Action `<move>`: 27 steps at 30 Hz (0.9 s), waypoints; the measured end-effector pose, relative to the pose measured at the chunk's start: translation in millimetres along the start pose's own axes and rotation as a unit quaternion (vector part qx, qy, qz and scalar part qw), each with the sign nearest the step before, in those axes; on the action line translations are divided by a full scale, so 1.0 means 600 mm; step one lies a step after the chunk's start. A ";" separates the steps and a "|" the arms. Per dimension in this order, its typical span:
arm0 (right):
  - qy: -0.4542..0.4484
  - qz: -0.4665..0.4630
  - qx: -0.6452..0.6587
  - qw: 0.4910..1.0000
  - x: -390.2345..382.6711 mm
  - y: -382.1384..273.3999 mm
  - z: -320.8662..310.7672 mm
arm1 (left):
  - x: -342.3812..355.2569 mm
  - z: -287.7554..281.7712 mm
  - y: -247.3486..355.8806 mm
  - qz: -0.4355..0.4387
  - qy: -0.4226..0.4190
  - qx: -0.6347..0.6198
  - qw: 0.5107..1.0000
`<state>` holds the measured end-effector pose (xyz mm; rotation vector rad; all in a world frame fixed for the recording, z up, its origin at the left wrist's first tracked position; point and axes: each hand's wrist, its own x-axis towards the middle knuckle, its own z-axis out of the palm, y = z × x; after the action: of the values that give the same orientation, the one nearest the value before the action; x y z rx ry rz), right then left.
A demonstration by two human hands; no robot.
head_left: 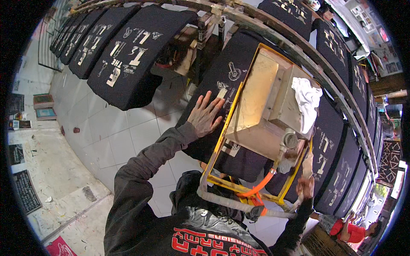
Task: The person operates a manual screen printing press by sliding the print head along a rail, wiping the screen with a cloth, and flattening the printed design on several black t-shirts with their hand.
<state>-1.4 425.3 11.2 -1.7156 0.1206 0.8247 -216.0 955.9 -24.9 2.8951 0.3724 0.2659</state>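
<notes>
My left hand point(206, 114) lies with its fingers spread on a black printed T-shirt point(211, 81), beside the yellow frame. Above that shirt sits a boxy metal heater point(250, 117) in a yellow metal frame point(227, 137). An orange hose point(261, 184) runs to the fitting at its near end. My right hand point(305, 187) is closed around the wrapped handle at the frame's near right corner; its fingers are partly hidden. A crumpled white cloth point(306, 102) rests on top of the heater. A wrapped bar point(230, 206) crosses the near end of the frame.
More black printed shirts point(139, 49) lie on boards in a row at the left, and others point(339, 183) at the right. A long curved rail point(341, 91) passes beyond the heater. Pale floor tiles point(124, 145) lie below. A person in red point(354, 231) is at lower right.
</notes>
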 end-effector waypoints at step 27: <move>-0.115 -0.022 -0.031 0.993 0.025 -0.066 0.079 | -0.248 -0.128 0.299 -0.298 0.276 -0.638 0.654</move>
<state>7.3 484.9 31.0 -1.6623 -0.0997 0.9951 -332.3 760.4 67.9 1.1484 0.7763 0.8499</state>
